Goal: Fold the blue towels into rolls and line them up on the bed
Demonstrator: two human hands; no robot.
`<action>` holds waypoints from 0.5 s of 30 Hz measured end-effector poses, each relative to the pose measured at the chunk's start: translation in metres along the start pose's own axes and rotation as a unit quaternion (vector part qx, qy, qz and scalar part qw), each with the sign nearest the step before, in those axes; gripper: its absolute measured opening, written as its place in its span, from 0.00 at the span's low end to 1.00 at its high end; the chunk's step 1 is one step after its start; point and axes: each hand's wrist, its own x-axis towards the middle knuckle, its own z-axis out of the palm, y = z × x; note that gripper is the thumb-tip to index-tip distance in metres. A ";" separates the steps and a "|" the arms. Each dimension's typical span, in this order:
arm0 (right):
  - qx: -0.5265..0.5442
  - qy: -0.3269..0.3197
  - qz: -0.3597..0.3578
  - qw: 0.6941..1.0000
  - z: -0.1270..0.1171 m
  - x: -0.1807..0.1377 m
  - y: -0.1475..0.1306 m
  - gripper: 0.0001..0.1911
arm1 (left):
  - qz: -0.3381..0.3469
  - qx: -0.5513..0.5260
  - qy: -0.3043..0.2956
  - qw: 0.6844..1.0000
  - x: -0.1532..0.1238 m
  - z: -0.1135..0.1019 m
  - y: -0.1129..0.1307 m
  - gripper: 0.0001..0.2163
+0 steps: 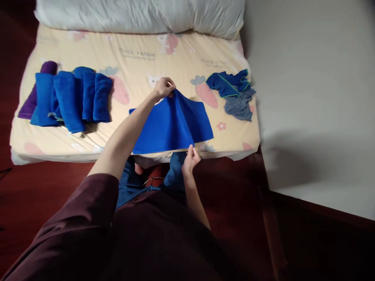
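Observation:
A blue cloth [164,128], which looks like a towel, is spread over the front edge of the bed in front of me. Its far edge is pinched in my left hand [164,87] and lifted a little, so folds run down from that point. My right hand [191,158] pinches the near edge, right of the middle, at the edge of the mattress. The right part of the cloth slants over, partly folded. My left forearm hides some of the cloth's left side.
Several rolled blue cloths [68,101] and a purple one [29,102] lie on the left of the bed [137,70]. Crumpled blue cloth with green edging [227,84] and a grey cloth [238,105] lie right. A white quilt [140,15] spans the back; a pale wall [316,97] stands right.

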 end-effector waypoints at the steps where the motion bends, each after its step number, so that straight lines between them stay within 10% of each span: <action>1: -0.015 0.027 -0.071 0.997 -0.002 0.002 -0.011 0.14 | 0.006 -0.012 -0.003 1.000 -0.009 -0.010 0.006 0.12; 4: 0.041 0.081 -0.139 0.986 -0.002 0.010 -0.051 0.04 | 0.042 -0.046 -0.021 0.998 -0.040 -0.046 0.021 0.11; 7: 0.178 0.066 -0.145 0.971 0.002 0.020 -0.099 0.15 | 0.096 -0.079 -0.022 0.992 -0.071 -0.082 0.026 0.09; 12: 0.342 0.184 -0.020 0.921 0.014 0.037 -0.174 0.26 | 0.130 -0.038 0.029 0.990 -0.121 -0.135 0.032 0.12; 15: 0.308 0.098 -0.097 0.941 0.022 0.038 -0.210 0.23 | 0.167 -0.018 0.090 0.982 -0.152 -0.159 0.039 0.14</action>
